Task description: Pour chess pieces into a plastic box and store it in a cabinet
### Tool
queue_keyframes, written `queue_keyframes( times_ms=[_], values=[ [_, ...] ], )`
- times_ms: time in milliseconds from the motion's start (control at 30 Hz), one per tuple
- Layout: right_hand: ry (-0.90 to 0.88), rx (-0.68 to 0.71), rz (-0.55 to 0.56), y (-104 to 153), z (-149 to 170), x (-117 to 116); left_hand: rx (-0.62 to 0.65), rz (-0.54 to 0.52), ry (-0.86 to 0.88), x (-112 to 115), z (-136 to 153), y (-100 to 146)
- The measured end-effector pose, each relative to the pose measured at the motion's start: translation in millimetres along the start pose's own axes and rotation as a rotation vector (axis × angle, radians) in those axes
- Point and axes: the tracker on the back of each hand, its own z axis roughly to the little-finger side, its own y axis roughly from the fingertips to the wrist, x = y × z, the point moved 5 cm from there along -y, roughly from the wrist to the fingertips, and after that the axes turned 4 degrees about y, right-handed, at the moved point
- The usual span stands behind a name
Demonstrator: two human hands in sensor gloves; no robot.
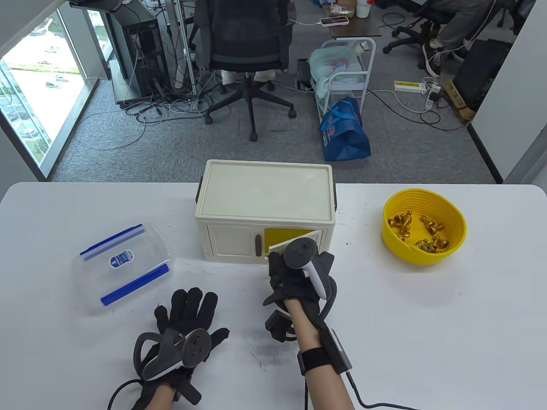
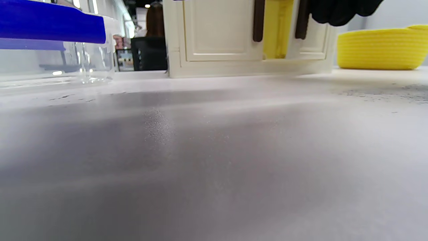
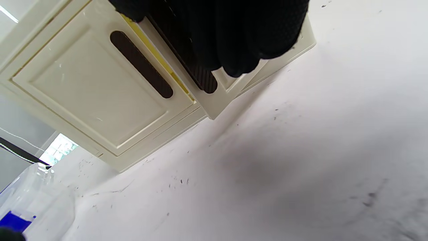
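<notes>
A cream cabinet [image 1: 265,200] stands at the table's middle back. Its right door [image 1: 295,240] is swung partly open and shows a yellow inside [image 1: 280,235]. My right hand [image 1: 282,267] grips that door at its dark handle; in the right wrist view my fingers [image 3: 240,40] wrap the door's edge [image 3: 217,103]. My left hand [image 1: 188,311] lies flat on the table with fingers spread and holds nothing. A clear plastic box [image 1: 124,267] with blue clips and its lid on sits to the left. A yellow bowl [image 1: 453,247] at the right holds gold chess pieces [image 1: 421,235].
The cabinet's left door [image 3: 90,90] is shut. The left wrist view, low over the table, shows the box [image 2: 53,43], the cabinet [image 2: 217,36] and the bowl [image 2: 378,48]. Beyond the table's far edge are an office chair [image 1: 248,42] and floor clutter.
</notes>
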Motion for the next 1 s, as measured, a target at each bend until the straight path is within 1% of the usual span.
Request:
queue_keyframes(
  times_ms=[67, 200, 300, 367, 467, 600, 800, 1000],
  values=[
    [0.026, 0.02, 0.016, 8, 4, 3, 0.0, -0.002, 0.004, 0, 1, 0],
    [0.108, 0.056, 0.1, 26, 13, 13, -0.002, 0.0, 0.013, 0, 2, 0],
    [0.158, 0.073, 0.135, 36, 20, 18, -0.005, 0.001, 0.016, 0, 3, 0],
    [0.163, 0.083, 0.161, 42, 27, 21, -0.007, 0.004, 0.019, 1, 3, 0],
    [0.16, 0.091, 0.163, 47, 40, 25, -0.009, 0.011, 0.02, 2, 4, 0],
    [0.079, 0.098, 0.146, 48, 60, 31, -0.011, 0.021, 0.02, 2, 4, 0],
    [-0.102, 0.063, 0.114, 44, 94, 42, -0.018, 0.028, 0.021, 3, 5, -1],
    [-0.208, 0.03, 0.098, 40, 112, 49, -0.023, 0.036, 0.022, 3, 6, -1]
  ],
)
